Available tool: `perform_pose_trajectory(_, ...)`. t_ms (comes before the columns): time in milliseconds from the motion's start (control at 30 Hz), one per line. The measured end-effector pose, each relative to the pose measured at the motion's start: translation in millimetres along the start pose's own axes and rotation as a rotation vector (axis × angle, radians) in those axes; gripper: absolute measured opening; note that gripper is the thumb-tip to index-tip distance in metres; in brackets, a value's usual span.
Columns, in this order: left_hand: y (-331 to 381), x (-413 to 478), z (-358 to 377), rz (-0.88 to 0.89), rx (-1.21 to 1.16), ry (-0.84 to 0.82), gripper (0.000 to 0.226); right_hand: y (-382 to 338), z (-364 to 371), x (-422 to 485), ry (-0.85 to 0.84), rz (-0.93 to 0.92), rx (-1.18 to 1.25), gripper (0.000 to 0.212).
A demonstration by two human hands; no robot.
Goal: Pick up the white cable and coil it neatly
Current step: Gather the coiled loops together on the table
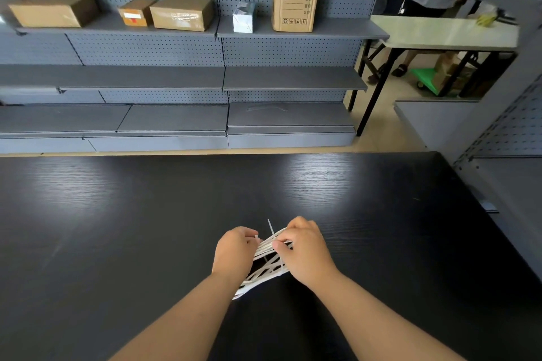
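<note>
Shelving [176,76] of grey pegboard along the far side, stocked on its top tier with cardboard boxes [181,13] and set well apart from the work. Worked instead over black wood-grain table [146,214], suited, it seemed, as broad dark ground against which pale strands showed plainly. Held both forearms low and close together above the near middle of it, allowing only a short span between the hands. Curled left hand [236,252] round one end of the white cable [265,271], apparently as the anchor gathering the loops; could not tell how its fingertips lay, hidden behind the knuckles. Pinched several strands with right hand [306,252], thumb [277,245] pressed onto them against the bent fingers, probably to steer and tighten the next turn. Held the cable between the hands in many flat loops crossing one another, lowest bend hanging under the left wrist; could not tell whether that bend touched the table. Let free end [270,227] poke up between the hands, not yet tucked in; judged the coiling well advanced, with the crossed loops and that tail yet to be tidied
</note>
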State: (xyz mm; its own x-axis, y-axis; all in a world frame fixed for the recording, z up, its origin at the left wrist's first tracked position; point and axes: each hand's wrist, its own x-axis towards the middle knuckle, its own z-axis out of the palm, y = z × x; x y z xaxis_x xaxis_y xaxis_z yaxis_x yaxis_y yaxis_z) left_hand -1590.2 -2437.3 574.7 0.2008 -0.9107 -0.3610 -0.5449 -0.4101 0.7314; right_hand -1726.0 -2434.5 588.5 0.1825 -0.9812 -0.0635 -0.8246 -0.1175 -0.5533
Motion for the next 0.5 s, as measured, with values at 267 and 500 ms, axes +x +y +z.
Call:
perform_pose_trajectory(267,-4.3,-8.9,5.5,0.019,-0.114,0.116,0.026,-15.4,5.3,2.7,-0.128,0.018,-0.010,0.028)
perform_pose_trajectory(500,-3.9,-12.3,6.5,0.012,-0.149,0.128,0.016,-11.2,5.0,4.9,-0.253,0.268,0.246,0.028)
